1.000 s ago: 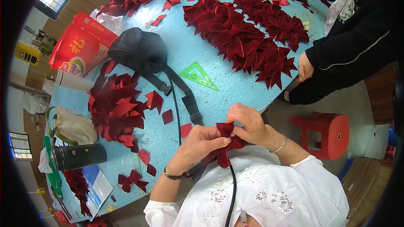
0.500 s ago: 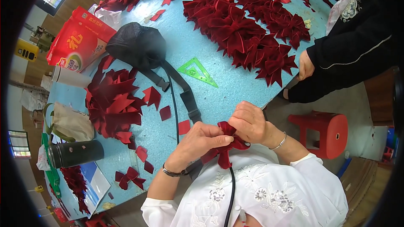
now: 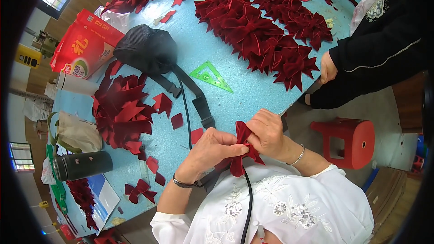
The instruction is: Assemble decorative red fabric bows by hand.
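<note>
A dark red velvet bow [image 3: 242, 135] is held between my two hands, over my lap just off the table's near edge. My left hand [image 3: 212, 148] pinches its middle from the left with thumb and fingers. My right hand [image 3: 266, 134] is closed on its right side, fingers curled and covering part of the fabric. One loop points up between the hands and the tails hang below them. To the left on the table lies a heap of folded red velvet pieces [image 3: 121, 113]. A single finished-looking bow [image 3: 140, 191] rests near the table's lower left edge.
Rows of red bows [image 3: 253, 31] cover the table's far right. A black waist bag [image 3: 147, 47] with straps, a green set square [image 3: 211, 77], a dark bottle [image 3: 83, 166] and a red bag [image 3: 86, 43] lie about. Another person's hand [image 3: 328, 68] rests at the right edge, by a red stool [image 3: 348, 142].
The bow has been turned and spread, so a loop now stands up higher between my hands. My fingers have shifted slightly on it. The other person's hands stay about where they were.
</note>
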Motion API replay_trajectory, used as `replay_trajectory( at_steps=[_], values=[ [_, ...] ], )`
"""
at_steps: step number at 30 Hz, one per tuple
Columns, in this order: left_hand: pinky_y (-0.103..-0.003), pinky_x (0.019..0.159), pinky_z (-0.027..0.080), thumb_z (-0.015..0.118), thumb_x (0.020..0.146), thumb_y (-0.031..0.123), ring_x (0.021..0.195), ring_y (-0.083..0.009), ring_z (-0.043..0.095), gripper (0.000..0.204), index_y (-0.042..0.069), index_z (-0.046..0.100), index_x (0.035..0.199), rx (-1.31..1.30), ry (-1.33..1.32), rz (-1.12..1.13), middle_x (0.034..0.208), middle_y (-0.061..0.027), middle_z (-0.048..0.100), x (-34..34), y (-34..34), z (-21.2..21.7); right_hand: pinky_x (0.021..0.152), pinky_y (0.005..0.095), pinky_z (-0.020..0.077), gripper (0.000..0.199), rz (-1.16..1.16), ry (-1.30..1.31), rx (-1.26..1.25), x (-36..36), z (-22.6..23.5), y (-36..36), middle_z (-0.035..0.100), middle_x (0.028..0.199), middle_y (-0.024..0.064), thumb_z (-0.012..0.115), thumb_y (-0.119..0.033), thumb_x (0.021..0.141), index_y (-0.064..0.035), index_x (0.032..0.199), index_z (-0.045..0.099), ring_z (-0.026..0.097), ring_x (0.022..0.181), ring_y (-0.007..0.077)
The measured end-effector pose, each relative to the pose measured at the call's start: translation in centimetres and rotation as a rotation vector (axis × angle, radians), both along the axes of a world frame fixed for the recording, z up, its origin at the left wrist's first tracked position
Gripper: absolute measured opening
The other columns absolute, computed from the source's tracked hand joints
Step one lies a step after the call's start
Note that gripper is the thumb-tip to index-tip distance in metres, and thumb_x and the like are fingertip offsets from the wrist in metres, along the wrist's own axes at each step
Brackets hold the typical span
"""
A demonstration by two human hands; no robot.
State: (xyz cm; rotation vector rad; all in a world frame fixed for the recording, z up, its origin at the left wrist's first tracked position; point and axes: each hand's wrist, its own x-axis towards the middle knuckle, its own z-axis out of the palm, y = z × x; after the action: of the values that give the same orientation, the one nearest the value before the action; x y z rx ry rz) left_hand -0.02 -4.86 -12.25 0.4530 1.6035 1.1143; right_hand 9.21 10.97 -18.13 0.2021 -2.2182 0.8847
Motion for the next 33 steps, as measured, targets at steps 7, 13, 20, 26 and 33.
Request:
replay_trajectory(
  at_steps=[7, 13, 20, 26, 33],
  values=[
    [-0.019, 0.045, 0.027, 0.07, 0.077, 0.013, 0.051, 0.0003, 0.039, 0.018, 0.002, 0.066, 0.064, 0.034, -0.017, 0.125, 0.055, 0.0067, 0.053, 0.6, -0.4, 1.0, 0.047, 0.0369, 0.0373, 0.018, 0.019, -0.026, 0.003, -0.8, -0.2, 0.1, 0.047, 0.06, 0.01, 0.067, 0.0, 0.06, -0.0015, 0.07, 0.053, 0.048, 0.052, 0.0278],
    [-0.017, 0.052, 0.035, 0.068, 0.081, 0.008, 0.06, -0.0026, 0.05, 0.008, 0.0, 0.067, 0.082, 0.252, 0.017, 0.408, 0.07, 0.0024, 0.06, 1.3, -1.4, -0.8, 0.048, 0.0362, 0.038, 0.018, 0.021, -0.005, 0.095, -0.4, 0.0, 0.1, 0.048, 0.061, 0.0094, 0.07, -0.006, 0.066, -0.0015, 0.072, 0.053, 0.049, 0.053, 0.0271],
    [-0.017, 0.059, 0.04, 0.067, 0.081, 0.003, 0.068, -0.005, 0.055, 0.009, -0.001, 0.067, 0.089, 0.351, 0.18, 0.38, 0.079, -0.0002, 0.063, 1.6, -1.9, -0.5, 0.048, 0.0355, 0.0381, 0.019, 0.012, 0.046, 0.155, 0.1, 0.7, 0.1, 0.048, 0.063, 0.0087, 0.07, -0.007, 0.066, -0.0013, 0.075, 0.054, 0.048, 0.052, 0.0257],
    [-0.02, 0.061, 0.043, 0.071, 0.078, 0.006, 0.072, -0.0055, 0.056, 0.009, 0.0, 0.068, 0.083, 0.257, -0.085, 0.418, 0.078, -0.0011, 0.061, 2.7, -1.7, 0.5, 0.046, 0.0343, 0.0359, 0.024, -0.032, 0.12, 0.257, 0.8, 1.7, -0.2, 0.041, 0.059, 0.0064, 0.066, -0.001, 0.053, -0.0037, 0.07, 0.049, 0.044, 0.051, 0.023],
    [-0.018, 0.056, 0.04, 0.071, 0.078, 0.008, 0.066, -0.0039, 0.053, 0.009, 0.0, 0.068, 0.08, 0.344, 0.138, 0.412, 0.073, 0.0016, 0.06, 3.3, -2.3, -1.2, 0.047, 0.0335, 0.0367, 0.024, 0.018, 0.155, 0.252, 0.9, 1.8, -0.3, 0.042, 0.06, 0.0061, 0.065, -0.002, 0.053, -0.003, 0.072, 0.05, 0.044, 0.052, 0.0223]
  ],
)
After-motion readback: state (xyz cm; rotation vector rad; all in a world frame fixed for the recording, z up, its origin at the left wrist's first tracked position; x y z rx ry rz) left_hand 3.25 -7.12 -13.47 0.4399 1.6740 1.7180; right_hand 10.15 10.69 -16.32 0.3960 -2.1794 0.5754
